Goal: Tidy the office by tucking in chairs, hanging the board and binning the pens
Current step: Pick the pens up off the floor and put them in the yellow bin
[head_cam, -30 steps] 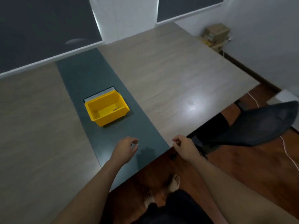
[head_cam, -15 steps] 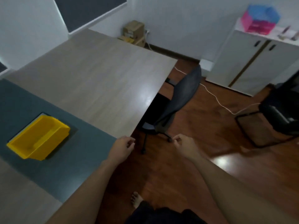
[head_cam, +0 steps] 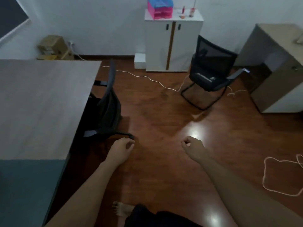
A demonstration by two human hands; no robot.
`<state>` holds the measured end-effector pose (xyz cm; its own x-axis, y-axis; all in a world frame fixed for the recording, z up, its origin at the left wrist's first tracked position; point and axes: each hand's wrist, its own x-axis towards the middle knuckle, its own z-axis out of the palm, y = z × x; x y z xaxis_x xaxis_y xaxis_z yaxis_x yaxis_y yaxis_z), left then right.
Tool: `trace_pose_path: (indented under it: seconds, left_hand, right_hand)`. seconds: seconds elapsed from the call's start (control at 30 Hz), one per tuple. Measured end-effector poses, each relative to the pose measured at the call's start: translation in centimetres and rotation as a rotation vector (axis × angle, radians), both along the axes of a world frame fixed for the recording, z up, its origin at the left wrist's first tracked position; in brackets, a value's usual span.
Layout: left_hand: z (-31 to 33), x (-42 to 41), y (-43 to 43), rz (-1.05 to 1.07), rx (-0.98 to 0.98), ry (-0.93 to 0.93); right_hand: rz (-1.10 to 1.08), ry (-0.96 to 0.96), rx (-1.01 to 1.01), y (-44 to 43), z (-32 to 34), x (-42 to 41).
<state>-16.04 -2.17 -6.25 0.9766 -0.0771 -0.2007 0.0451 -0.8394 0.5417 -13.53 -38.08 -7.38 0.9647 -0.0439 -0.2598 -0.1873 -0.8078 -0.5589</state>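
Swivel chair (head_cam: 106,104) pushed in at the wood desk (head_cam: 41,99), seat under the top, backrest just beside the desk edge, one base leg poking out onto the floor near the left hand; reads as tucked already. Second chair (head_cam: 211,76), sled base, well apart from any desk, angled out in the open floor between white cabinet (head_cam: 173,45) and side desk (head_cam: 278,68); likely the next one to tuck (judgement from the task only). Left hand (head_cam: 120,151) loosely curled, fingers half closed, holding nothing. Right hand (head_cam: 194,148) same, thumb near forefinger, nothing visible in it (dim and soft, tiny item not ruled out). Both raised ahead over bare floor, touching neither chair. No board or pens seen for certain; small items on cabinet top beside pink tray stack (head_cam: 159,8) too small to tell. White cable (head_cam: 147,77) trailing across floor toward the sled chair, another loop (head_cam: 278,176) at right: snag and trip risk on the way. Cardboard boxes (head_cam: 50,46) by the wall.
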Motion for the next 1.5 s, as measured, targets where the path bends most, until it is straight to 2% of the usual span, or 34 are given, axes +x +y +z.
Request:
trace_pose_path:
  seconds: [0.13, 0.27, 0.57, 0.8, 1.23, 1.5]
  left_hand:
    - [-0.8, 0.4, -8.6, -0.108, -0.009, 0.016]
    - [-1.4, 0.6, -16.9, -0.222, -0.010, 0.010]
    - [-1.9, 3.8, -31.2, -0.450, 0.018, 0.057]
    - [-3.5, 10.5, -38.5, -0.539, 0.002, 0.034]
    - [-7.1, 21.3, -48.7, -0.647, 0.036, 0.134]
    - [-8.6, 23.9, -53.8, -0.557, -0.002, 0.238]
  right_hand:
    - [-0.141, 0.035, 0.013, -10.9, -3.3, -3.2]
    - [-0.272, 0.030, -0.020, -18.0, -1.6, -7.6]
    - [-0.531, 0.089, 0.053, -29.2, -1.9, -11.3]
    - [-0.589, 0.119, 0.067, -34.1, -4.0, -8.5]
    - [-0.666, 0.211, 0.145, -41.2, -6.8, 0.1]
    - [-0.599, 0.307, 0.189, -45.5, -10.3, 2.8]
